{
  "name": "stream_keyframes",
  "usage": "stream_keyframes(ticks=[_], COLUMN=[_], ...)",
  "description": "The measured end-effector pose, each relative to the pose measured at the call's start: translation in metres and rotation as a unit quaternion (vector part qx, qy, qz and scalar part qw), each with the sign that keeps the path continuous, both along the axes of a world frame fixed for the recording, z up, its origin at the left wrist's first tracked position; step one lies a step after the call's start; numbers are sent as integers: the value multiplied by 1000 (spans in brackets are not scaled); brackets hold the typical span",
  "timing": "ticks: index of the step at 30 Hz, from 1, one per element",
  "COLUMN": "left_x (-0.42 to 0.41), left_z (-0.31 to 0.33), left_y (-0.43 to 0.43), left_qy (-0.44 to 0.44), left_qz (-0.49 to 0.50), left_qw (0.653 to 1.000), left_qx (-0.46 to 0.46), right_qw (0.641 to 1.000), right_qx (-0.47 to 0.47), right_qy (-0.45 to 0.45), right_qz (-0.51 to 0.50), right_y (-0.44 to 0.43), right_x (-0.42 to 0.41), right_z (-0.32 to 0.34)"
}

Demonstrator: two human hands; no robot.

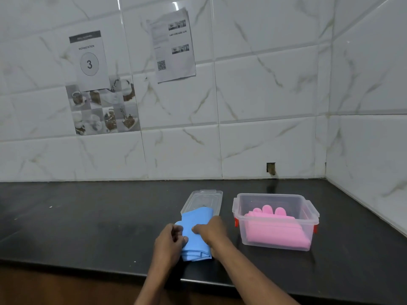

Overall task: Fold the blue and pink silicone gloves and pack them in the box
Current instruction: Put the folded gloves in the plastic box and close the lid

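The folded blue silicone gloves point(195, 236) lie on the black counter, their far end resting on the clear box lid point(203, 200). My left hand point(168, 244) grips their left edge with curled fingers. My right hand point(211, 231) holds the right side, thumb pressed on top. To the right stands the clear plastic box point(275, 221) with red latches. The folded pink gloves point(275, 231) lie inside it, fingertips pointing to the far wall.
The black counter point(99, 216) runs to a tiled wall behind and a tiled side wall at right. Its front edge passes just below my hands. Papers hang on the wall at upper left.
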State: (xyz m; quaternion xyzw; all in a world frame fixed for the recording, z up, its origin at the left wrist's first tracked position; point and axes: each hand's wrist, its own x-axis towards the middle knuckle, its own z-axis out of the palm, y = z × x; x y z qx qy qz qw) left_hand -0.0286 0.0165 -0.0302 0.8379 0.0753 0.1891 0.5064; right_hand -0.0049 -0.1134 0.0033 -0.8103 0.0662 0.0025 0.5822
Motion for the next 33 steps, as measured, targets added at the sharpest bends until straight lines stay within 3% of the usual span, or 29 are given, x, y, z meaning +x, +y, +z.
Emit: stream_keyframes(ticks=[6,10,12,14,16,18,19,26,33], left_x=[-8,-21,-25,-29,-34,-40,-40,-35,-29], left_z=[-7,-3,-1,6,19,32,38,67,96], left_y=[-6,-15,-21,-27,-36,-44,-48,-67,-76], left_qy=[-90,-177,-159,-99,-25,-14,-34,-91,-100], left_qz=[14,92,104,4,-151,-253,-277,-254,-264], left_qw=[995,975,965,933,853,801,793,848,911], left_qx=[-44,-100,-180,-347,-498,-542,-542,-456,-301], right_qw=[992,981,966,937,897,869,860,877,926], right_qx=[128,179,214,297,392,447,460,431,282], right_qy=[-8,-82,-144,-186,-204,-211,-213,-178,-181], right_qz=[18,2,-7,3,20,40,49,117,175], right_y=[-8,-9,-12,-18,-26,-36,-42,-101,-169], right_x=[-2,-16,-23,-30,-37,-45,-49,-65,-64], right_z=[-5,5,16,28,37,41,41,39,73])
